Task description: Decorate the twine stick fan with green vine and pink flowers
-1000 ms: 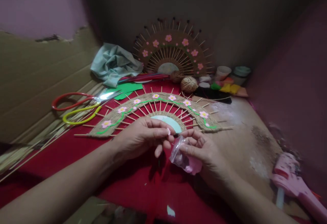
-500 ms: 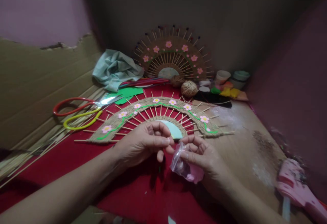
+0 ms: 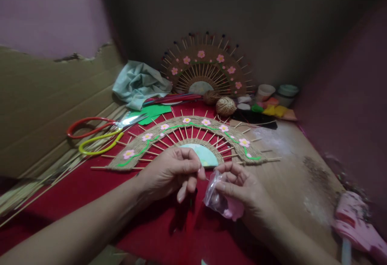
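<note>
My left hand is closed in a pinch, a tiny pale pink bit that looks like modelling clay showing at its fingertips. In my right hand, a small clear plastic bag is gripped between thumb and fingers, with a lump of pink clay inside. A gap separates the two hands. Just beyond them lies a fan-shaped piece of sticks and woven twine, decorated with pink clay flowers and a green wavy line. A light blue half-circle fills its centre, partly covered by my left hand.
Red-and-yellow scissors lie left on thin sticks. Behind are a pale blue cloth, a twine ball, a finished-looking fan, a cup and coloured clay packets. A pink glue gun rests at right.
My left fingers have shifted slightly, curling down and a little away from the plastic bag. My right hand keeps hold of the bag. The whole view has moved slightly.
</note>
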The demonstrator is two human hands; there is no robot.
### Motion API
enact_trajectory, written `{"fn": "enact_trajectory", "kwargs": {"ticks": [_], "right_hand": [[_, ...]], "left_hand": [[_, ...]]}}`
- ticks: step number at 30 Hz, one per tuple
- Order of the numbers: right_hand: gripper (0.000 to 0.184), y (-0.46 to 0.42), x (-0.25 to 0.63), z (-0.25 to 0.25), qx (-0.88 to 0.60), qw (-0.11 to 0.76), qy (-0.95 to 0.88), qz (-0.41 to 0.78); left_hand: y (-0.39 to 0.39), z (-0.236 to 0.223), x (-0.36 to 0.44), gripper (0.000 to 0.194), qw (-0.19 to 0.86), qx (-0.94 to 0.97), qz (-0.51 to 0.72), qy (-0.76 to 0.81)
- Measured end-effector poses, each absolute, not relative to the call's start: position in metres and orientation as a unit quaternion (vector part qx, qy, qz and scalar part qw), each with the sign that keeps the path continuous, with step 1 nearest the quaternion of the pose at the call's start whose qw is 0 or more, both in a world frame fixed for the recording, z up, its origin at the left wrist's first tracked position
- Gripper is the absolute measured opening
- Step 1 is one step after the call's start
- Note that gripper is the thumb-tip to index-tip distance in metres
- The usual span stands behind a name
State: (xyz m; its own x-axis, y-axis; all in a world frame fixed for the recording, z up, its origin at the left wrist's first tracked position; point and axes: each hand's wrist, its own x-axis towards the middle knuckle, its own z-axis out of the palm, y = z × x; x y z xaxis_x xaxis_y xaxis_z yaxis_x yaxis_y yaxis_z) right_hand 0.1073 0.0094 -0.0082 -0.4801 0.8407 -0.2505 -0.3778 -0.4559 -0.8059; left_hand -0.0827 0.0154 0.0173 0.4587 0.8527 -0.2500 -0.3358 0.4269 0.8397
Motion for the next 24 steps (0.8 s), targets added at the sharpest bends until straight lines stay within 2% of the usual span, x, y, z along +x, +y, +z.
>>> {"fn": "enact_trajectory", "kwargs": {"ticks": [3, 5, 24], "right_hand": [[0.034, 0.0093, 0.1071, -0.0076, -0.334, 0.389, -0.348, 0.785], [0.035, 0.0093, 0.1074, -0.0075, -0.332, 0.388, -0.347, 0.786], [0.035, 0.0093, 0.1087, -0.0054, -0.347, 0.376, -0.354, 0.783]], "left_hand": [[0.0155, 0.0186, -0.0819, 0.013, 0.751, 0.364, 0.422, 0.353], [0.015, 0.0188, -0.0814, 0.017, 0.738, 0.353, 0.44, 0.37], [0.013, 0.0159, -0.0831, 0.014, 0.789, 0.362, 0.408, 0.282]]}}
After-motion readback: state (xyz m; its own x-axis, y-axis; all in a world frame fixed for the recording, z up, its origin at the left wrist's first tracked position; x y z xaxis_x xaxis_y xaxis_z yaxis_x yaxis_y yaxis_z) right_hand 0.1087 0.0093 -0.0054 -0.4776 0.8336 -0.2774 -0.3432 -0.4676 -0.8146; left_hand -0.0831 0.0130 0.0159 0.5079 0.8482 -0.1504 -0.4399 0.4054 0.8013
